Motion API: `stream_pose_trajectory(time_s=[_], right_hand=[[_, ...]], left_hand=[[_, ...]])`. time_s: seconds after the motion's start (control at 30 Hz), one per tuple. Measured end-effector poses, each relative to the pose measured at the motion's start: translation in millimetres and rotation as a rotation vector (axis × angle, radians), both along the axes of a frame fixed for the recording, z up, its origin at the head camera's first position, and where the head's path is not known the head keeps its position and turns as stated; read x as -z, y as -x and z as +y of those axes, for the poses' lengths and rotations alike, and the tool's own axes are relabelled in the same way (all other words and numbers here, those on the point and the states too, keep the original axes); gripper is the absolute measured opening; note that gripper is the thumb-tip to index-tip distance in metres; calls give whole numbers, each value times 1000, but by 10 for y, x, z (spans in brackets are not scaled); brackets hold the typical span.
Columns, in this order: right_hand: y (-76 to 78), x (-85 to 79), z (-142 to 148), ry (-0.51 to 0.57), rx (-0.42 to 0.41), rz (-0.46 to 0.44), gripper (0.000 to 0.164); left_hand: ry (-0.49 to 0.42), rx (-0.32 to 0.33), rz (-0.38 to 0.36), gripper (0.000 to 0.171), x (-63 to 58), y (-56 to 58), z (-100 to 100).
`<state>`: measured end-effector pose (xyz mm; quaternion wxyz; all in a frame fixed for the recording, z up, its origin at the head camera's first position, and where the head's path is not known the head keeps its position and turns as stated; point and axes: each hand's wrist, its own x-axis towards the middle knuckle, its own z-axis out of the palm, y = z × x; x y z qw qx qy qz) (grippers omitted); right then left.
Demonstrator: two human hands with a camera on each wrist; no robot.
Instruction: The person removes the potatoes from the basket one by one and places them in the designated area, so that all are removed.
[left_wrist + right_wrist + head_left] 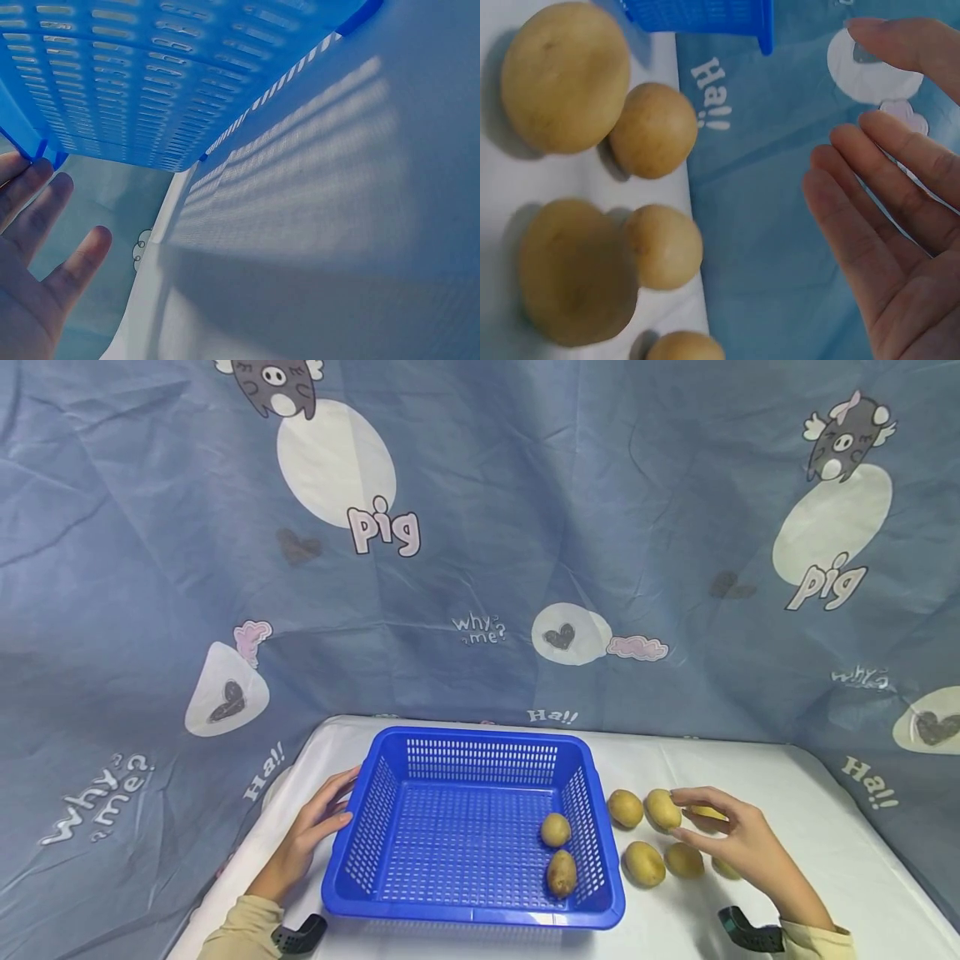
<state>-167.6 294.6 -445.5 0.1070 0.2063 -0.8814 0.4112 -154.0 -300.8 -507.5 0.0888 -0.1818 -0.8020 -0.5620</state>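
Observation:
A blue plastic basket (472, 910) with slotted sides stands on the table, with two potatoes, a round potato (555, 830) and a browner potato (561, 873), in its right part. At the basket's left rim is my left hand (306, 835), its fingertips right at the edge and its fingers spread in the left wrist view. My right hand (738, 839) hovers over the loose potatoes right of the basket, thumb and fingers apart with nothing between them in the right wrist view. Nearest its fingertips in the head view lies a yellow potato (663, 810); another potato (644, 863) lies closer to the front.
Several more potatoes lie around there, one potato (626, 808) close to the basket's right wall and others partly hidden under my right hand. The white-covered table (810, 810) backs onto a blue printed cloth (480, 527). Dark bands are around both wrists.

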Motion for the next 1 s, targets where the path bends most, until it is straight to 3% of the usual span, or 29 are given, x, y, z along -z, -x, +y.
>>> stream_pose_trajectory(time_s=[0.2,0.6,1.0], right_hand=[[77,-84,-111,-30,-30,-1,40],[232,-223,-330,4,-182,-7,43],[322,-386,-578,-71,-242,-52,44]], left_hand=[[-12,1,3,62,-11,-9,15],[-16,16,14,62,-2,2,0],[-13,33,31,62,-4,8,-9]])
